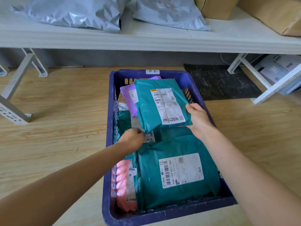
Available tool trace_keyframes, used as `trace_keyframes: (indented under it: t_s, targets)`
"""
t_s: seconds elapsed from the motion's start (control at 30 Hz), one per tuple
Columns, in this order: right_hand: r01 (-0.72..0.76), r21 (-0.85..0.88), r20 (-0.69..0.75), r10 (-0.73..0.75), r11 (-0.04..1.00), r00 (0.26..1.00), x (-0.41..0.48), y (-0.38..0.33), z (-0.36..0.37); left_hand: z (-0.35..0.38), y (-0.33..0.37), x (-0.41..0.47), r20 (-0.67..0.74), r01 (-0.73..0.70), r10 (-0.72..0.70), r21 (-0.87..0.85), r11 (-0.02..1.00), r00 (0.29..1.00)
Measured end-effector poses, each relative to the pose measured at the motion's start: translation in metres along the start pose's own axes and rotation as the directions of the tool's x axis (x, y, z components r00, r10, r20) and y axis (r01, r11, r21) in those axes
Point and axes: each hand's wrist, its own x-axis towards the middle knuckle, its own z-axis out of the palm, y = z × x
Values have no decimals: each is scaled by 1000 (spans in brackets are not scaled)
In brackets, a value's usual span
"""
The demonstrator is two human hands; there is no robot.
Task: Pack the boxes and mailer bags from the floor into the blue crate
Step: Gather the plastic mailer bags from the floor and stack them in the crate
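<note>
I watch through one head camera, looking forward and down from close above the blue crate (162, 213), centred low in the frame.

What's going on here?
A person holds a small teal bag over the far half of the blue crate. The right hand grips the bag's right edge and the left hand pinches its lower left corner. Already in the crate are a larger teal bag at the near end, a pink bag along the left wall, and a purple bag partly under the held one. The held bag is not yet released.
</note>
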Motion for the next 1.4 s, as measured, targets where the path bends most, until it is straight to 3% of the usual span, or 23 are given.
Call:
trace_keyframes:
  t_s: [0.1, 0.2, 0.3, 0.37, 0.5, 0.57, 0.67, 0.9, 1.07, 1.1, 1.17, 1.2, 1.27, 1.4]
  targets:
    - [57, -51, -79, -61, 997, 995, 7, -8, -7, -21, 6, 22, -190, 129, -203, -344, 930, 960]
    - [68, -50, -110, -73, 996, 991, 12, -15, -19, -35, 18, 44, -114, 204, -410, -729, 653, 905]
    - [66, -15, -96, -67, 998, 993, 13, -17, -29, -34, 23, 65, -77, 171, -445, -855, 490, 892]
    - [68, -1, -97, -68, 998, 993, 15, -16, -36, -33, 24, 73, -141, 130, -476, -861, 491, 868]
    - [72, 24, -102, -69, 997, 992, 22, -18, -48, -34, 30, 67, -322, 74, -449, -740, 668, 834]
    - [60, 66, -103, -53, 996, 993, 24, -20, -48, -33, 34, 61, -272, 115, -429, -719, 686, 861]
    - [42, 116, -100, -30, 992, 995, 23, -21, -46, -30, 41, 56, -146, 137, -384, -773, 619, 912]
    - [28, 180, -84, -13, 983, 996, 18, -36, -47, -35, 35, 29, -33, 117, -249, -818, 563, 968]
    - [0, 177, -60, 11, 984, 998, 16, -40, -29, -39, 7, -25, 362, 370, -147, -688, 624, 920]
    - [-8, 165, -58, 18, 986, 998, 16, -37, -22, -36, 3, -32, 385, 374, -149, -616, 693, 911]
    - [-21, 136, -71, 31, 990, 997, 16, -31, -10, -30, -3, -39, 330, 263, -165, -278, 924, 929]
    - [-26, 127, -80, 36, 992, 996, 15, -29, -6, -30, -3, -40, 291, 181, -160, -45, 982, 943]
    - [-29, 119, -99, 41, 992, 994, 18, -26, -3, -31, 3, -41, 223, 29, -79, 223, 974, 972]
    - [-11, 88, -113, 21, 996, 993, 23, -24, -8, -25, 16, -40, 200, -181, 117, 340, 923, 973]
